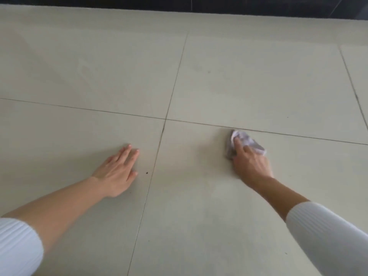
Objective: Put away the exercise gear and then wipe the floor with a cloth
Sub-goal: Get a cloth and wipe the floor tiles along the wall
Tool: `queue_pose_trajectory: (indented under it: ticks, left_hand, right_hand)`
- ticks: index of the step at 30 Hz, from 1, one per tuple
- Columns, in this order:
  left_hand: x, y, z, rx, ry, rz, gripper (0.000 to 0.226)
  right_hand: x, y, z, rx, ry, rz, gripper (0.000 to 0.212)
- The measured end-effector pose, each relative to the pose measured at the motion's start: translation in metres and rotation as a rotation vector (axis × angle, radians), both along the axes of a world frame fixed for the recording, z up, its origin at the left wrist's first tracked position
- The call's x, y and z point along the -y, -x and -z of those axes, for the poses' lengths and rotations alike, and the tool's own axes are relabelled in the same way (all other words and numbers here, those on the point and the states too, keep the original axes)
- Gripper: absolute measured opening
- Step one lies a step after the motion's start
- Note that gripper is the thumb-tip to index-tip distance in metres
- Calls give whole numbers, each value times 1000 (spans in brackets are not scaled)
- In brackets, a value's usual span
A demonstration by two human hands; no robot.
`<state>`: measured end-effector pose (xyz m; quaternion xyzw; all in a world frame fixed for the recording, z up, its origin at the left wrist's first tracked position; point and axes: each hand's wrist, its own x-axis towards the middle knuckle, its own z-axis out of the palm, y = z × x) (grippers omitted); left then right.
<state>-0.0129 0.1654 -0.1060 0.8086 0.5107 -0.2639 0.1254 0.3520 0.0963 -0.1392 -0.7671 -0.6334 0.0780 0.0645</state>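
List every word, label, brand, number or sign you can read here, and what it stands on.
No readable text anywhere.
The pale square floor tiles are plain; the crumpled pale lilac cloth gripped by the right hand shows no tag or print; the white ribbed sleeves carry no logo.

pale lilac cloth [247,143] — cream floor [258,76]
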Motion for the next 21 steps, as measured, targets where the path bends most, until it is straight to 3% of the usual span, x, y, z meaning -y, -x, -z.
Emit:
queue_pose_trajectory:
  ticks: [3,6,8,12,14,16,18,21]
  left_hand:
    - [-15,33,5,6,-29,-37,66]
    - [-21,50,18,86,-64,3,74]
    - [-23,60,27,149,-78,22,74]
    - [-33,84,36,241,-146,-20,80]
    - [-47,97,39,279,-169,-57,84]
    - [-67,109,46,315,-180,-105,86]
    - [-89,118,53,352,-228,-149,87]
    - [-126,132,56,394,-304,-166,83]
  right_hand:
    - [-25,-17,-9,-97,105,514,51]
    - [-44,31,-5,-31,154,500,53]
    - [-47,86,-2,12,75,234,56]
    - [-11,199,1,54,66,-531,78]
    - [4,235,-1,59,122,-924,72]
    - [-3,240,-2,16,103,-1137,62]
    - [-25,228,-1,69,56,-1010,61]
    - [-69,198,-9,86,66,-365,63]
